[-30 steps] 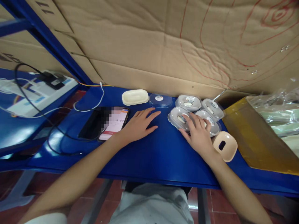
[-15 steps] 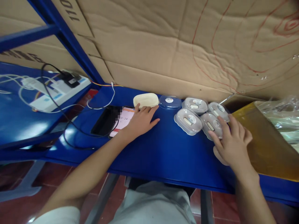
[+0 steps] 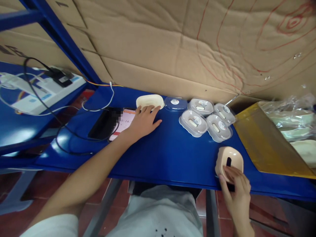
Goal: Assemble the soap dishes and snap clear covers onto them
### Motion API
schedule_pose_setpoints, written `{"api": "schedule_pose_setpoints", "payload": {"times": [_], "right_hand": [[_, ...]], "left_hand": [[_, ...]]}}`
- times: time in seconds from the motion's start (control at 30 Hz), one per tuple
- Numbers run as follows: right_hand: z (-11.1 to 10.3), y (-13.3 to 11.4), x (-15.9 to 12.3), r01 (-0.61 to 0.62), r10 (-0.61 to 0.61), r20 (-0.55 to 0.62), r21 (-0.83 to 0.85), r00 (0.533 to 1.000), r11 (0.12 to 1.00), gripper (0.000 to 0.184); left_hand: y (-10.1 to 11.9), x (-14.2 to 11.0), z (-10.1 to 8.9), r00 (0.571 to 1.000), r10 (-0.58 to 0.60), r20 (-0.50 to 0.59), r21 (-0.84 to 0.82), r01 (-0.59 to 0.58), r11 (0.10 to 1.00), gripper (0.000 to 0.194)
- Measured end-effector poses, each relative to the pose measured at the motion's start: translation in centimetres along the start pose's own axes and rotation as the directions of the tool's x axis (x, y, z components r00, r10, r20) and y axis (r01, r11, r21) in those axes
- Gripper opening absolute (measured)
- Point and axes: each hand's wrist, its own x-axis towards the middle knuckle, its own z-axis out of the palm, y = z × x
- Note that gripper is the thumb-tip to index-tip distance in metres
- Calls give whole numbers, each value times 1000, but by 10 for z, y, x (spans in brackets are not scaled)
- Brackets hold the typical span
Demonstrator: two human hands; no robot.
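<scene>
At the front right of the blue table (image 3: 163, 154), my right hand (image 3: 237, 189) has its thumb and fingers around the near end of a beige rounded plastic piece (image 3: 230, 154) with a dark oval slot. Some of that piece is hidden under my fingers. My left hand (image 3: 145, 121) lies open, fingers spread, its fingertips at the near rim of a cream oval dish (image 3: 149, 100). Just left of that hand, partly under it, is a phone (image 3: 124, 121) with a lit screen. Several clear plastic cases (image 3: 193, 123) with round labels stand between my hands, farther back.
An open yellow-brown box (image 3: 266, 141) at the right holds bagged pale dishes (image 3: 293, 123). A power strip (image 3: 46, 95) with tangled cables is at the left, and a black cable (image 3: 71, 153) loops over the table. Cardboard (image 3: 148, 46) walls the back.
My right hand has moved from beside the clear cases toward the front edge and now grips the beige plastic piece. My left hand stays by the dish. The view has shifted slightly.
</scene>
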Motion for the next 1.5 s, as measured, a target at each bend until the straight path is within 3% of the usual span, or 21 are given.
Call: {"api": "schedule_pose_setpoints", "payload": {"times": [0.13,0.23,0.33,0.47,0.67,0.77,0.9,1.0,1.1,1.17,1.23,1.3,1.4,1.5], "right_hand": [[-4,-4,-21,-23,25,-41,53,999,998,30],[-1,-13,-19,33,-34,9,99,999,995,29],[6,-33,2,157,-185,128,202,974,967,29],[20,-60,43,319,-382,215,276,899,907,26],[41,-76,94,443,-523,268,306,809,843,22],[45,-74,106,443,-499,271,243,823,863,22],[42,-59,95,365,-406,242,196,881,910,29],[33,-43,70,287,-315,204,158,927,945,27],[21,-32,48,195,-212,180,109,961,975,27],[15,-27,44,115,-145,256,130,956,985,35],[11,-22,48,43,-113,368,191,923,981,47],[9,-15,57,5,-114,404,262,908,965,56],[7,-8,74,13,-136,324,354,936,935,59],[11,-17,95,73,-195,253,422,948,904,60]], "left_hand": [[-3,3,0,1000,0,1,-37,0,999,56],[-3,6,1,1000,0,8,-39,1,999,51],[-2,8,2,1000,9,15,-39,-8,999,47],[-4,9,4,1000,3,5,-39,-3,999,50],[-7,9,-10,999,20,-34,-58,-22,998,52],[7,2,-26,995,96,-23,-78,-98,992,50],[38,-19,-38,957,273,95,-90,-265,960,51],[54,-33,-34,909,361,208,-85,-351,933,55],[59,-43,-25,846,471,250,-134,-452,882,55],[59,-46,-22,809,538,236,-205,-500,841,43],[59,-45,-24,800,566,197,-278,-508,815,34],[57,-41,-31,829,542,139,-336,-475,813,46],[51,-33,-44,868,494,47,-446,-424,788,85],[45,-28,-52,858,514,8,-555,-424,716,113]]}}
